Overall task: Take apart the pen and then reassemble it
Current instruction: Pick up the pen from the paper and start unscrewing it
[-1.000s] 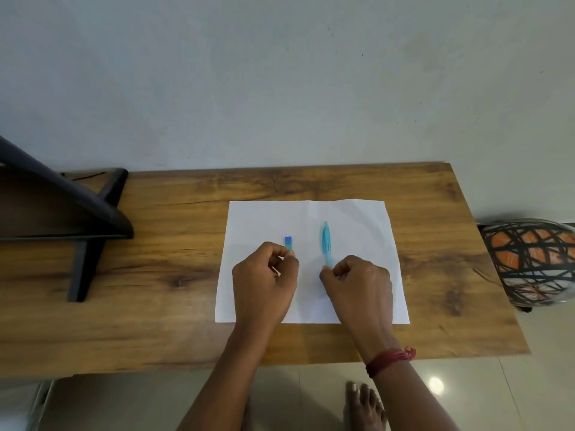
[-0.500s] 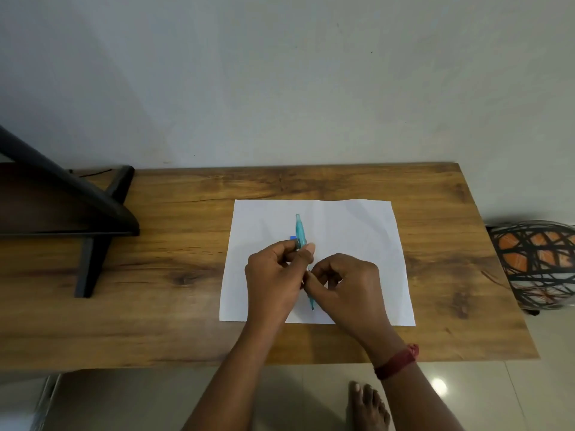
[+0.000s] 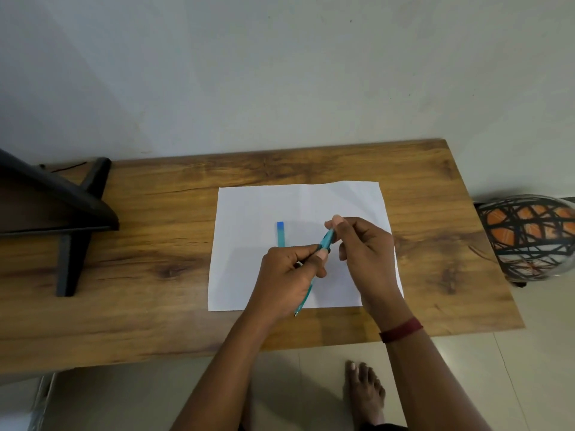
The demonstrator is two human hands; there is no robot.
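1. Two hands are in view: one left hand (image 3: pixel 289 275) and one right hand (image 3: pixel 364 253).
2. One teal pen (image 3: pixel 325 240) is shared between the two hands.
3. One loose blue piece (image 3: pixel 280 234) lies by itself.
4. One white sheet of paper (image 3: pixel 245 219) lies on the table, a single sheet with no stack.
5. There is one wooden table (image 3: pixel 149 244).
6. One black stand (image 3: pixel 71 213) is at the table's left end.
7. One round object (image 3: pixel 529 237), orange under black strands, sits beyond the table's right end.
8. One dark red wristband (image 3: pixel 401 329) is on the right wrist.
9. One bare foot (image 3: pixel 364 390) shows on the floor.
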